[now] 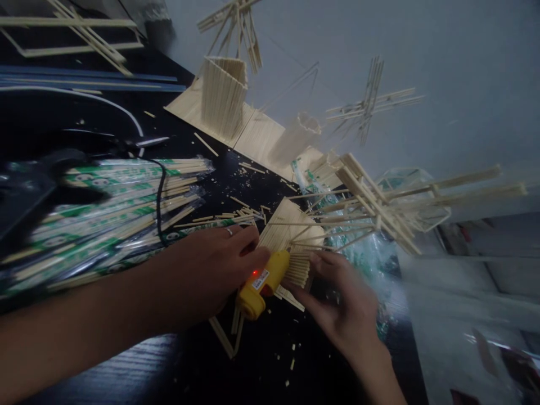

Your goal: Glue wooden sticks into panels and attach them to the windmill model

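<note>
My left hand [215,264], with a ring on one finger, is closed on a yellow hot glue gun [276,267] whose small red light is lit. Its nozzle points at a model made of thin wooden sticks, a windmill-like piece [297,267] with a ribbed, row-of-sticks body. Thumb and fingers of my right hand [348,304] pinch the right edge of that body; the hand is slightly blurred. Several long sticks run from the body up to crossed blades [375,208] at the right. Under the body lies a flat base of sticks [284,219].
Packs of wrapped chopsticks [126,214] lie at left on the black table [253,371], with a black cable across them. Further back stand stick towers [221,95] on flat bases. Plastic wrappers [358,275] lie at right. Cut stick bits are scattered about. Stick crosses [367,104] stand by the wall.
</note>
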`<move>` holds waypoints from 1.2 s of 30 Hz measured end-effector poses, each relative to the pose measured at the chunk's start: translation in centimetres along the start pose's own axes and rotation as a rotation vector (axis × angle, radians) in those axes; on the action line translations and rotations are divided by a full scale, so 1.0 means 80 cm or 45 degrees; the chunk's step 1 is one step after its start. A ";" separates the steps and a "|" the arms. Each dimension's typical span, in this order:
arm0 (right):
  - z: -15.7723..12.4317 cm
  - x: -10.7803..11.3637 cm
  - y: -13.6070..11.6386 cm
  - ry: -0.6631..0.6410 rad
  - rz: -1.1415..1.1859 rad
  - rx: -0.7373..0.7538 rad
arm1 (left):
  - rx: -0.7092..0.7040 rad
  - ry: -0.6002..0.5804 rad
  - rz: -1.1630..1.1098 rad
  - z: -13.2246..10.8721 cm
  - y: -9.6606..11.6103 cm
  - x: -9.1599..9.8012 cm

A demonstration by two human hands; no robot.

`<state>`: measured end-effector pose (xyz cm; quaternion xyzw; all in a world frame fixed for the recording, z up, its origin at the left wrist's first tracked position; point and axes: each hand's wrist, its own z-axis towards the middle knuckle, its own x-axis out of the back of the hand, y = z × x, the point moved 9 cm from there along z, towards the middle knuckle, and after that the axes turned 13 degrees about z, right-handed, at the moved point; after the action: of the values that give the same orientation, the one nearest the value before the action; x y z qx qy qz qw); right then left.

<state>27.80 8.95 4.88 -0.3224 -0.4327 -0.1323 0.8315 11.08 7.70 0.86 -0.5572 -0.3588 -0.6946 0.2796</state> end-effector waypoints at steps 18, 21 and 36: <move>0.002 -0.013 0.016 -0.064 0.040 -0.176 | 0.802 -0.360 0.405 -0.060 -0.134 0.022; 0.002 -0.012 0.016 -0.044 0.055 -0.175 | 0.801 -0.343 0.390 -0.060 -0.136 0.029; 0.006 -0.010 0.012 0.013 0.123 -0.120 | 0.619 -0.158 0.130 -0.071 -0.128 0.039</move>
<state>27.49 9.94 4.00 -0.3812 -0.4056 -0.1139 0.8229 -0.96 9.17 1.34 -0.5327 -0.5033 -0.5374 0.4174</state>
